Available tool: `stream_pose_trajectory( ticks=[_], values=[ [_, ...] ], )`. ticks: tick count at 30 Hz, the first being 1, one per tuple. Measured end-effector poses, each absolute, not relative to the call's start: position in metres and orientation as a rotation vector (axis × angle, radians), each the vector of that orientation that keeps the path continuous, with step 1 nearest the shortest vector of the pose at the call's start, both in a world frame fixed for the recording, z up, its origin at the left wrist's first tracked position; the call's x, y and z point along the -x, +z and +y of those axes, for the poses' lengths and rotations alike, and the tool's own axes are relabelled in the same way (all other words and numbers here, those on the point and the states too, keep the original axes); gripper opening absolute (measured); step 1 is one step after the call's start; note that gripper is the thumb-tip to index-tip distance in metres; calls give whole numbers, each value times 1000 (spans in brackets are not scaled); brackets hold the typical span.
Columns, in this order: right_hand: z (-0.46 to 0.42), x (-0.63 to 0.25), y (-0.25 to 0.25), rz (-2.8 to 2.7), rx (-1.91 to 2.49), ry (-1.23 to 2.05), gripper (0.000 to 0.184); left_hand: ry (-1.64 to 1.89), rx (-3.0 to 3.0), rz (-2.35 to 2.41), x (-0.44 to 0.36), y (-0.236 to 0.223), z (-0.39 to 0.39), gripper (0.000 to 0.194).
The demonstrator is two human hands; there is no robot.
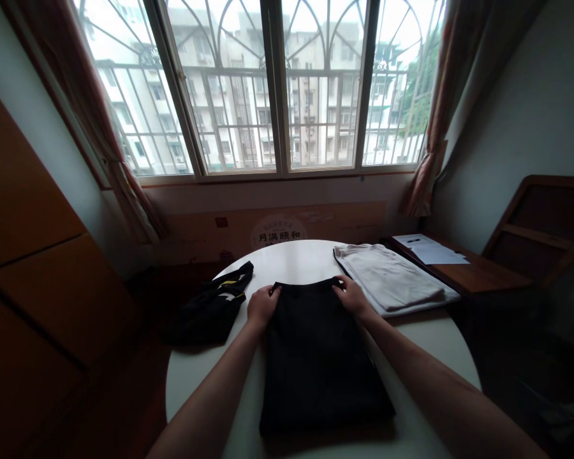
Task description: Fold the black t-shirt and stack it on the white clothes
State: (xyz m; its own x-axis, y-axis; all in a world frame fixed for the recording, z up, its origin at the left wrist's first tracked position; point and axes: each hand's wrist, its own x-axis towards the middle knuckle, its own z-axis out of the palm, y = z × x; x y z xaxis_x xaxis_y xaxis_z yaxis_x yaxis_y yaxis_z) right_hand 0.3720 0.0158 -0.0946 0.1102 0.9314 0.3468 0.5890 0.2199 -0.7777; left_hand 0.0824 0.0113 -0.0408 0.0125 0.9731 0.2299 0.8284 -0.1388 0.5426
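A folded black garment [318, 357] lies flat in the middle of a round white table [205, 376]. My left hand [262, 306] grips its far left corner with curled fingers. My right hand [350, 296] pinches the far right corner the same way. Both forearms reach across the table on either side of the cloth. A dark garment with yellow and white stripes [215, 306] lies crumpled at the table's left edge. A folded white garment [392, 284] rests at the table's right side, close to my right hand.
A barred window [277, 89] with curtains fills the wall ahead. A wooden desk [469, 271] with white papers [433, 250] stands to the right. A wooden cabinet [33, 255] stands on the left. A cardboard box [277, 233] leans under the window.
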Motion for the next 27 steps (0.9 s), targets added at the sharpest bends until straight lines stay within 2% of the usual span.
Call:
stream_pose_trajectory(
  ticks=[4, 5, 7, 9, 11, 13, 15, 21, 27],
  values=[
    [6, -372, -90, -1618, 1500, 334, 63, 837, -2220, 1975, -88, -36, 2, 43],
    [2, -370, -87, -1661, 1476, 255, 64, 858, -2339, 1956, -91, -31, -5, 43],
    [-8, -365, -79, -1755, 1378, 111, 58, 843, -2609, 1782, -100, -16, -26, 32],
    [-19, -358, -72, -1840, 1252, 92, 49, 674, -2833, 1422, -113, -1, -52, 23],
    [-31, -350, -67, -1933, 1145, 196, 47, 387, -3016, 942, -129, 3, -80, 25],
    [-41, -343, -66, -2049, 1081, 344, 54, 251, -3103, 472, -144, -5, -104, 22],
    [-48, -338, -67, -2194, 1077, 474, 61, 286, -3094, 142, -156, -21, -120, 18],
    [-53, -330, -64, -2571, 1311, 482, 57, 237, -3006, -103, -162, -56, -133, 49],
    [-37, -323, -64, -2460, 1674, 397, 66, 240, -3086, -232, -155, -63, -142, 50]
  ],
)
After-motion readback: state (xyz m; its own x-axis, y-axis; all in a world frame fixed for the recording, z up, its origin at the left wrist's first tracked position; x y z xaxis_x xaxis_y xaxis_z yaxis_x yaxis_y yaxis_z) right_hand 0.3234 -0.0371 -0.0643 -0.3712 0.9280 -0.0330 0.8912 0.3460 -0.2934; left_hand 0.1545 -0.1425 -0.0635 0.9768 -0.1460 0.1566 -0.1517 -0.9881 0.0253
